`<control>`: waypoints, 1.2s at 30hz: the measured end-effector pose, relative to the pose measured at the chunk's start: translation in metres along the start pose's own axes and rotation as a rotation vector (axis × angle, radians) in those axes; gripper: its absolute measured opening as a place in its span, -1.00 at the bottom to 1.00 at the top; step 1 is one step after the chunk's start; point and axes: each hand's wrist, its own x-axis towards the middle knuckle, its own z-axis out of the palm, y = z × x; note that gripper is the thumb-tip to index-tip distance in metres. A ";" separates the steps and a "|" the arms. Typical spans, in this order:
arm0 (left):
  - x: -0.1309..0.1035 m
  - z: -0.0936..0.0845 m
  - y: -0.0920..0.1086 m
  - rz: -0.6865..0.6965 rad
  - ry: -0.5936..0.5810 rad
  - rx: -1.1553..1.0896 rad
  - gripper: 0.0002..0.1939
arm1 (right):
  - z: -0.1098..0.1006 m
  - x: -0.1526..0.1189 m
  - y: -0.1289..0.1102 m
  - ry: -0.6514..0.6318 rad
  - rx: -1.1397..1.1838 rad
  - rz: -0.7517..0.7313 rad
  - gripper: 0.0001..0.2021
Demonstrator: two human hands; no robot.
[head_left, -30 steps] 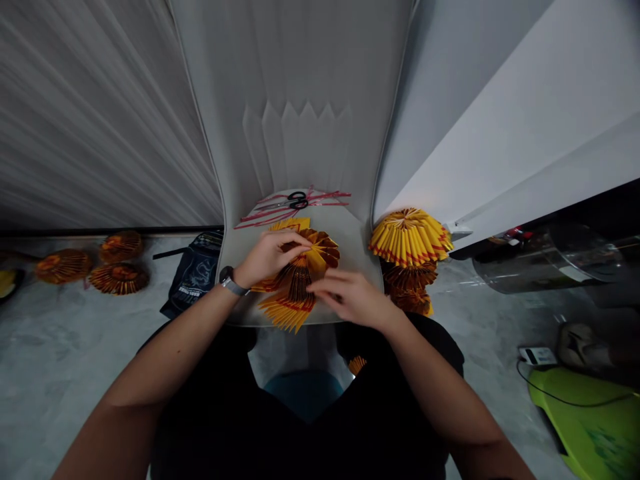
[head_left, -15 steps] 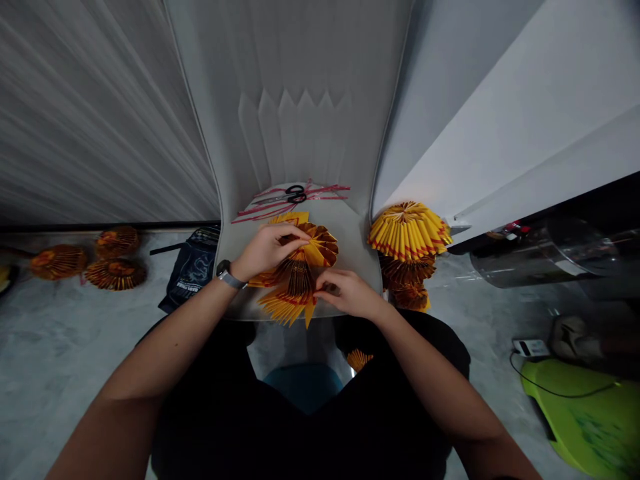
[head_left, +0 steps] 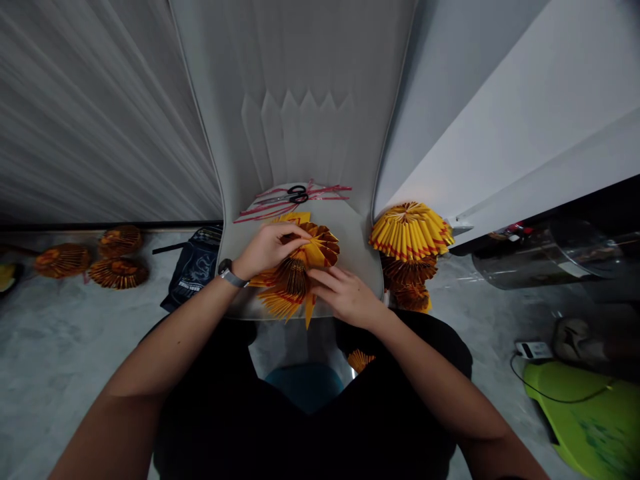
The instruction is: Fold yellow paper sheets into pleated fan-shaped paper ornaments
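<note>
A pleated gold and yellow paper fan ornament (head_left: 291,277) rests on the seat of a grey chair (head_left: 345,217), its folds spread out in several directions. The fingertips of my left hand (head_left: 273,248) are pinched on its upper part, beside a rounded brown-gold fan section (head_left: 329,245). A watch (head_left: 225,269) is on the left wrist. My right hand (head_left: 347,293) lies against the ornament's right side, fingers stretched out and slightly apart over the folds. Behind the ornament, black-handled scissors (head_left: 297,194) lie on pink-red strips (head_left: 257,213).
Finished-looking yellow pleated ornaments (head_left: 411,233) are stacked on the floor right of the chair. Several more gold ones (head_left: 119,272) sit at far left, near a dark bag (head_left: 193,270). A green plastic stool-like piece (head_left: 590,420) and a corded white device (head_left: 534,350) are at lower right.
My right hand has gone from a pinch at the ornament's lower right edge to stretched fingers a little higher on the folds. My left hand keeps its pinch.
</note>
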 end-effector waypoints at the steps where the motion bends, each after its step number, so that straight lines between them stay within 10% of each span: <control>1: 0.000 0.000 0.000 -0.004 0.003 -0.003 -0.79 | 0.001 0.001 0.000 0.010 -0.036 -0.024 -0.77; 10: 0.000 -0.002 0.000 0.003 -0.009 0.021 -0.79 | -0.005 0.003 -0.003 0.026 -0.176 0.071 -0.80; 22: 0.001 0.001 0.000 -0.021 -0.002 0.038 -0.81 | -0.005 0.008 0.006 0.059 -0.158 -0.166 -0.80; 29: 0.001 0.000 0.001 -0.043 -0.017 0.040 -0.81 | 0.002 -0.002 0.021 -0.103 -0.088 0.076 -0.86; 36: 0.001 -0.003 0.002 -0.041 -0.026 0.017 -0.80 | 0.015 -0.010 0.038 0.006 0.088 0.350 -0.79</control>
